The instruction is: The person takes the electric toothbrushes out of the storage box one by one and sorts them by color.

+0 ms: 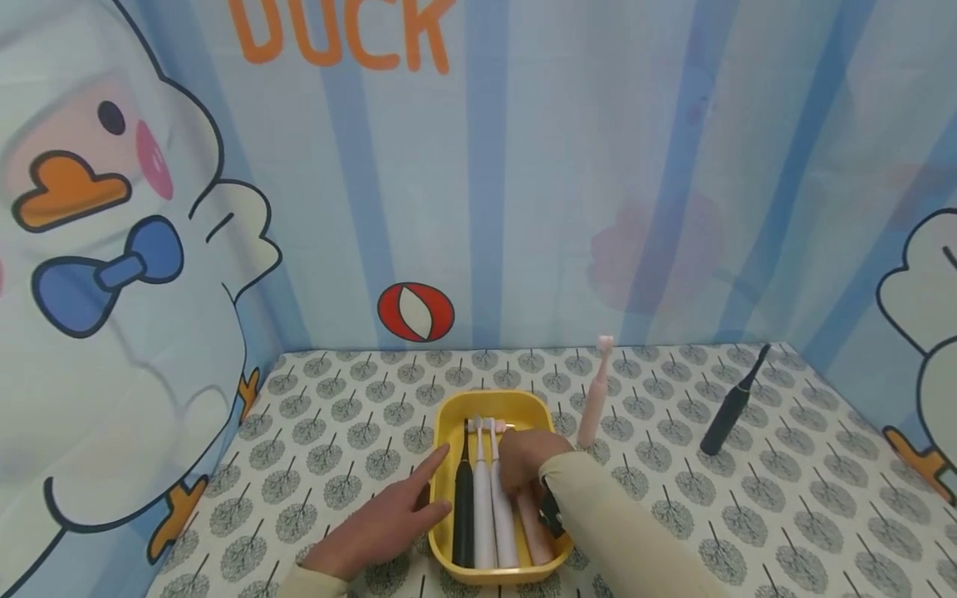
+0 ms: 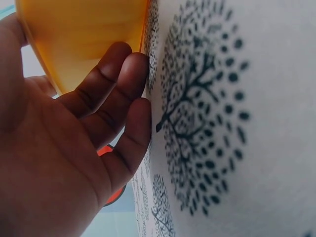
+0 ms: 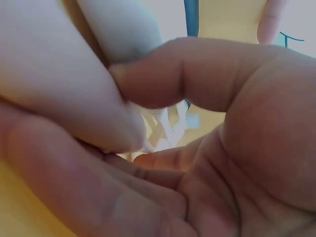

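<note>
A yellow tray point(image 1: 437, 531) holds a black electric toothbrush point(image 1: 463, 507), two white electric toothbrushes point(image 1: 483, 515) and a pink electric toothbrush point(image 1: 532, 531), lying side by side with heads to the far end. Reaching into the tray's right side, my right hand point(image 1: 527, 461) pinches the pink toothbrush by its handle; the right wrist view shows thumb and fingers about a pale handle point(image 3: 64, 84). My left hand point(image 1: 396, 515) is at the tray's left rim, with thumb and index tip at the edge. In the left wrist view its other fingers point(image 2: 116, 94) rest loosely bent by the outer wall.
Right of the tray, another pink electric toothbrush point(image 1: 594, 403) lies on the tree-patterned cloth point(image 1: 359, 465). Farther right lies another black electric toothbrush point(image 1: 728, 411). A curtain with duck pictures point(image 1: 516, 166) hangs behind the table and along its sides.
</note>
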A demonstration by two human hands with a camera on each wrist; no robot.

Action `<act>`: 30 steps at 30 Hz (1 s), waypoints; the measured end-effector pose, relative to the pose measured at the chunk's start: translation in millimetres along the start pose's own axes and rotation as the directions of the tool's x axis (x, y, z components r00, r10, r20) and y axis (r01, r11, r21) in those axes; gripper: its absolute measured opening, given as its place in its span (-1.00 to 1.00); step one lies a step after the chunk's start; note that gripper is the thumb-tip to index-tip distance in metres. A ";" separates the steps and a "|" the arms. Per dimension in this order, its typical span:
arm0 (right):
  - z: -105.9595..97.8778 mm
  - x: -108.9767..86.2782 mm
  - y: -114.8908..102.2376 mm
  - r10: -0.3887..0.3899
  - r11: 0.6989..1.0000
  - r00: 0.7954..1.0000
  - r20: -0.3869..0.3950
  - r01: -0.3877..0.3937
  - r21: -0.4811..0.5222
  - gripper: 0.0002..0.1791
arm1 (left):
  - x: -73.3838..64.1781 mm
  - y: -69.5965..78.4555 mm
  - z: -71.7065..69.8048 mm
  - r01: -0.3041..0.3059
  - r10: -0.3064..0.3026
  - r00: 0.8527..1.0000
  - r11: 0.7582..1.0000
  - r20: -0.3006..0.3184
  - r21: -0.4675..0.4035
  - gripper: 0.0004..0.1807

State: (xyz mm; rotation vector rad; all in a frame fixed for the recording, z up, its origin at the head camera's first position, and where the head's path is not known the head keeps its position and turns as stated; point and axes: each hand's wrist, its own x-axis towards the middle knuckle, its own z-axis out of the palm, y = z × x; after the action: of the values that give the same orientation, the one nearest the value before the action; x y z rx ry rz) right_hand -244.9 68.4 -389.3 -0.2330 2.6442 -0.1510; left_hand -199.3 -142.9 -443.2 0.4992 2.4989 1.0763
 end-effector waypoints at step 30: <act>-35.1 -23.4 19.7 -0.168 0.797 0.977 -0.134 0.214 0.564 -0.17 | 0.9 -1.7 3.0 0.024 -0.024 0.999 1.000 -0.029 0.012 -0.26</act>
State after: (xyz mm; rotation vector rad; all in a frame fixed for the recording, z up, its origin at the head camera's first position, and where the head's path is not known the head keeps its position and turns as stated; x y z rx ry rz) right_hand -243.8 94.5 -350.7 -0.2882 2.4994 -1.0322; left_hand -199.0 -141.8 -446.6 0.4590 2.5312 1.0666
